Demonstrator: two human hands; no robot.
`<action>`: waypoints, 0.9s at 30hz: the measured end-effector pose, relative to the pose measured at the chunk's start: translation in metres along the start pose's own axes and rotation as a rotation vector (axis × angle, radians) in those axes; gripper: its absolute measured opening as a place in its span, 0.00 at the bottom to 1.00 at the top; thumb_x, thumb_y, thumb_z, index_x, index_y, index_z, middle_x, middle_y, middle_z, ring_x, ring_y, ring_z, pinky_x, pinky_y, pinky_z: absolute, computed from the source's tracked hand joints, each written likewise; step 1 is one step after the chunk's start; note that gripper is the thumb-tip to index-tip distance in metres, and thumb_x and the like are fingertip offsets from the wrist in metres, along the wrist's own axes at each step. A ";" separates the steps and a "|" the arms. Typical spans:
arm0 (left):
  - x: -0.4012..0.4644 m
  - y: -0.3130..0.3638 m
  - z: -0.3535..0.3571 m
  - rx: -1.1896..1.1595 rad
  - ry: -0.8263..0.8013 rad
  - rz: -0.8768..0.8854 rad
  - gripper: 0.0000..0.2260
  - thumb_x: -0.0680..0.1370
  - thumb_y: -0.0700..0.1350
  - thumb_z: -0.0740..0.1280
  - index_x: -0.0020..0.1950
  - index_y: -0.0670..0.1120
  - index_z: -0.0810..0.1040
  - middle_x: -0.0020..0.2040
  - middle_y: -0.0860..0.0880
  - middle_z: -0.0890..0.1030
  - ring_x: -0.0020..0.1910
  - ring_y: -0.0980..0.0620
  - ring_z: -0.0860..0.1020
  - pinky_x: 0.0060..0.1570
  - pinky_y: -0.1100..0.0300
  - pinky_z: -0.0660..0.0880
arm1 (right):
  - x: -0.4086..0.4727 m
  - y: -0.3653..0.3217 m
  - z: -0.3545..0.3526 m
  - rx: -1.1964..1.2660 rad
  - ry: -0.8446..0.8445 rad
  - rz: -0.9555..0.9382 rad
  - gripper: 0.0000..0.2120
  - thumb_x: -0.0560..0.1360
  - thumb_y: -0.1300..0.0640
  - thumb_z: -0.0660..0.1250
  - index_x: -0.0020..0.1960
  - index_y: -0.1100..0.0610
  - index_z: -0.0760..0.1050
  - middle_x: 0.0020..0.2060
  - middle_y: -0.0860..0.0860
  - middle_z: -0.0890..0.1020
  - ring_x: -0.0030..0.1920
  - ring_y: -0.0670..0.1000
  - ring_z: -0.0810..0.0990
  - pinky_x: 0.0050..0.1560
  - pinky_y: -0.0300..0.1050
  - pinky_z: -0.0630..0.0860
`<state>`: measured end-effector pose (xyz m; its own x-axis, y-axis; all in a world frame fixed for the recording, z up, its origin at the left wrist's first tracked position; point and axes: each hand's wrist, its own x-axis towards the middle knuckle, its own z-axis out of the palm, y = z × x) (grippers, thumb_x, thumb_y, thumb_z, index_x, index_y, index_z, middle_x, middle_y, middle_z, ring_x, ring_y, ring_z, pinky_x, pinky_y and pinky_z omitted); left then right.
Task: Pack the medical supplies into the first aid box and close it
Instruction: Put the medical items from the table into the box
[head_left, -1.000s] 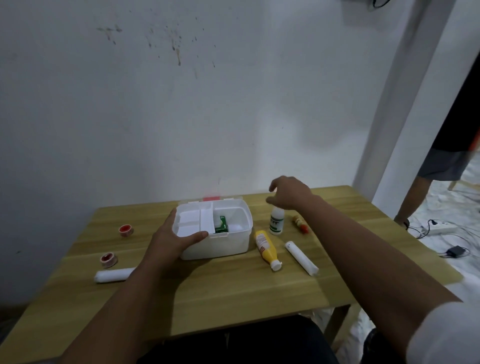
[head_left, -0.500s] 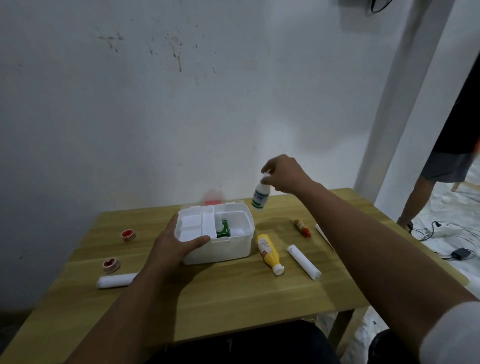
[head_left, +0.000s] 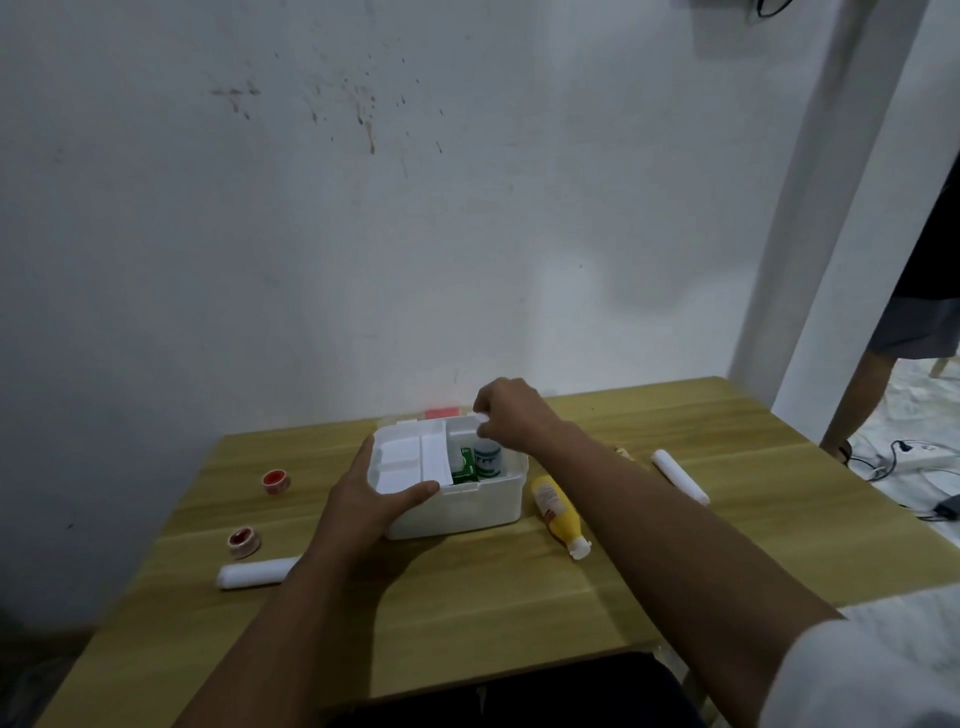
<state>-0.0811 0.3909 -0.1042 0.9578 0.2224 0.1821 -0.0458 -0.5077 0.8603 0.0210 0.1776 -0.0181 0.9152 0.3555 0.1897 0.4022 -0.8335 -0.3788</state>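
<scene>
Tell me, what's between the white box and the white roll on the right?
The yellow bottle lies on its side between the box and roll, seen from the head camera.

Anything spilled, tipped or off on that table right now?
No spill shows. The yellow bottle lies on its side right of the first aid box, cap toward the table's near edge; that is just unpacked stock. The right hand lowers a small white bottle upright into the box.

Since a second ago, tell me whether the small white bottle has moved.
Yes. The small white bottle went left from the table into the first aid box.
</scene>
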 end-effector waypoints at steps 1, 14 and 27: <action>-0.001 0.001 0.000 -0.001 0.005 0.001 0.47 0.65 0.61 0.81 0.79 0.60 0.61 0.74 0.53 0.72 0.62 0.53 0.70 0.43 0.62 0.74 | -0.001 0.001 0.003 0.002 0.002 0.010 0.18 0.73 0.62 0.74 0.63 0.59 0.81 0.60 0.55 0.84 0.58 0.55 0.82 0.58 0.45 0.77; -0.002 -0.003 -0.005 0.013 -0.024 -0.054 0.56 0.59 0.72 0.79 0.81 0.59 0.59 0.76 0.53 0.71 0.70 0.46 0.72 0.57 0.47 0.79 | -0.063 0.023 -0.030 -0.152 -0.068 0.325 0.03 0.73 0.61 0.68 0.43 0.57 0.73 0.46 0.55 0.82 0.45 0.56 0.82 0.45 0.48 0.81; -0.001 0.001 -0.008 0.014 -0.037 -0.039 0.55 0.58 0.72 0.79 0.80 0.57 0.62 0.74 0.52 0.74 0.68 0.45 0.74 0.60 0.42 0.78 | -0.112 0.023 -0.021 -0.275 -0.210 0.362 0.19 0.77 0.43 0.66 0.38 0.55 0.66 0.43 0.54 0.81 0.44 0.56 0.80 0.43 0.50 0.78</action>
<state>-0.0843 0.3967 -0.0993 0.9687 0.2109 0.1308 -0.0048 -0.5110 0.8596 -0.0730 0.1099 -0.0286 0.9912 0.0770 -0.1072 0.0630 -0.9897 -0.1283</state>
